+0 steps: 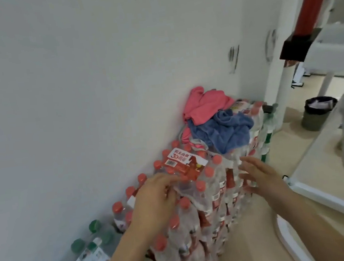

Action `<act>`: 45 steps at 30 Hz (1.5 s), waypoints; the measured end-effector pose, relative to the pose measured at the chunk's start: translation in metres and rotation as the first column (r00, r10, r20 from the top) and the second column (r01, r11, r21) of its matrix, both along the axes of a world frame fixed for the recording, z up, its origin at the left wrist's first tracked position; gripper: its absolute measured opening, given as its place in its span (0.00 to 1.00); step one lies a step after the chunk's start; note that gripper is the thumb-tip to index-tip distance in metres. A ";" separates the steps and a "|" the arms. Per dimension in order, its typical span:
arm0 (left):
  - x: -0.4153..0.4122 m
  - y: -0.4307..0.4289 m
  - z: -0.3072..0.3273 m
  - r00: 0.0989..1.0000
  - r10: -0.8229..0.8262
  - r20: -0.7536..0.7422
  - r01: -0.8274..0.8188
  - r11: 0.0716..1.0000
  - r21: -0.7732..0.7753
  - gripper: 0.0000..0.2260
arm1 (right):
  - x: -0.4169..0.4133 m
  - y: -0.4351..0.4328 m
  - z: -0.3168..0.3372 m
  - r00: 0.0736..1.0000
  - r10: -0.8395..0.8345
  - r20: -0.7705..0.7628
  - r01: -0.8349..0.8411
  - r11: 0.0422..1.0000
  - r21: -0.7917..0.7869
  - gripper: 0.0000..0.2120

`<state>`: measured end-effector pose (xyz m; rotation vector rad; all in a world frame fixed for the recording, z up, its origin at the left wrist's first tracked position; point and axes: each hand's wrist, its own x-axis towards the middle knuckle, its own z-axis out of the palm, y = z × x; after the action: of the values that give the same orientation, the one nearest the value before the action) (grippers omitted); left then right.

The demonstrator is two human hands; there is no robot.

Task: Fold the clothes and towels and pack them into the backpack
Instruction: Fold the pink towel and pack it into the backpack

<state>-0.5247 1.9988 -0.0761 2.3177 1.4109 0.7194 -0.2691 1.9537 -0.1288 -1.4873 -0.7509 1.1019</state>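
Both forearms reach over shrink-wrapped bottle packs (pixel 196 202) stacked against the wall; left hand (pixel 154 194) and right hand (pixel 257 172) spread, holding nothing, short of crumpled pink cloth (pixel 204 103) and blue towel (pixel 225 133).

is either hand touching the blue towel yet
Apart. The head view shows the left hand and right hand over the water bottle packs, with bottle caps showing between them and the blue towel.

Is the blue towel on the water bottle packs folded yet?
No. The blue towel lies crumpled in a heap with the pink cloth, loose folds showing.
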 end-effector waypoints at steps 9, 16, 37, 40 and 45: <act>0.103 0.105 -0.022 0.992 -0.044 -0.121 0.041 0.999 -0.028 0.17 | 0.114 0.084 -0.011 0.999 -0.003 -0.050 -0.004 0.990 -0.144 0.29; 0.146 0.212 -0.047 0.959 -0.113 -0.260 0.133 0.989 0.060 0.23 | 0.129 0.183 -0.021 0.971 0.176 0.163 -0.159 0.981 -0.109 0.27; 0.219 0.328 -0.019 0.907 0.108 0.407 0.073 0.911 -0.405 0.16 | 0.212 0.339 0.016 0.917 -0.346 0.200 0.303 0.928 0.216 0.06; 0.235 0.326 0.009 0.742 0.233 0.628 0.136 0.865 -0.482 0.10 | 0.217 0.349 -0.006 0.677 -0.408 0.613 0.274 0.912 0.304 0.11; 0.259 0.329 0.041 0.523 0.336 0.784 0.279 0.801 -0.529 0.09 | 0.228 0.352 -0.065 0.499 0.259 0.827 -0.235 0.959 -0.158 0.16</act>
<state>-0.2656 2.3275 -0.0356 1.0953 0.9521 1.0307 -0.0410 2.3056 -0.1941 -1.9841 -1.6851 0.4982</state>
